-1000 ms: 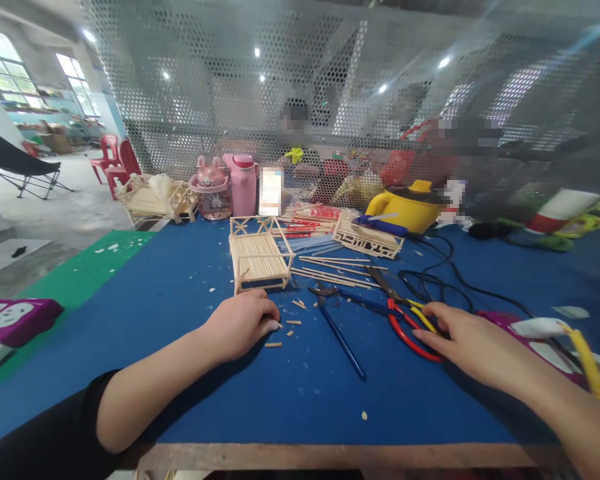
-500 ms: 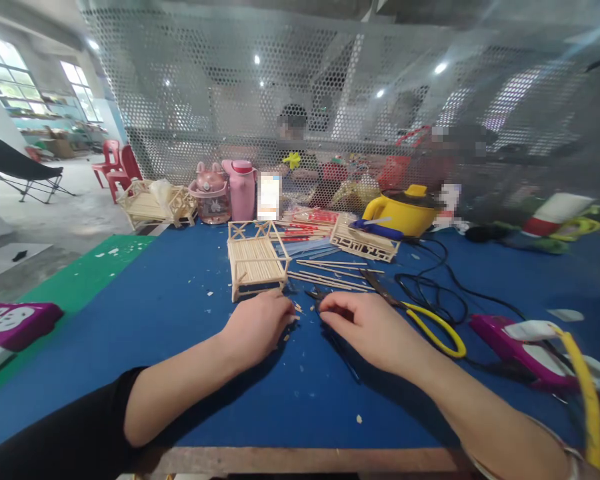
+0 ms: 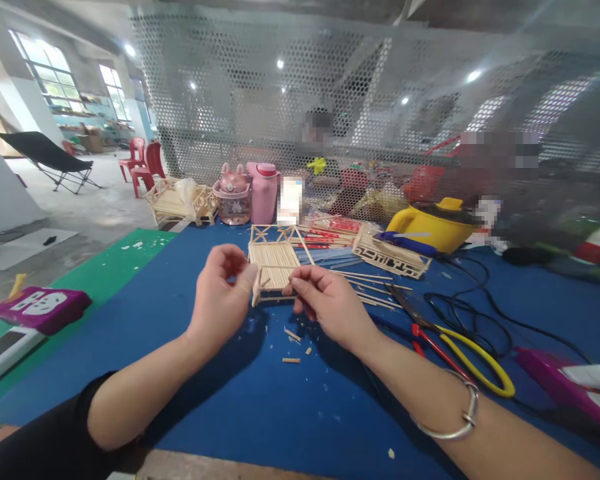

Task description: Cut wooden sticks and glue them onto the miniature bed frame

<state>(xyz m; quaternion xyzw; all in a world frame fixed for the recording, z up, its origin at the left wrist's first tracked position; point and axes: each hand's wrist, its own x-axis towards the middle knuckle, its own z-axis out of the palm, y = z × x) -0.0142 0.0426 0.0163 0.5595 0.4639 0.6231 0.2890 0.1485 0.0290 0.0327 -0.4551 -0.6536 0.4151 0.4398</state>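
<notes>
The blue mat [image 3: 280, 417] shows widely between the forearms, down to its near edge; scissors [image 3: 413, 310] bound this room on the right, and a stick frame [image 3: 275, 257] stands farther, between both hands. The left hand [image 3: 220, 297] is raised, fingers half curled, thumb by the frame's left post. The right hand [image 3: 333, 303] pinches near its right side. What either holds, I cannot tell. Since half a second ago, the right hand has come left to the frame
</notes>
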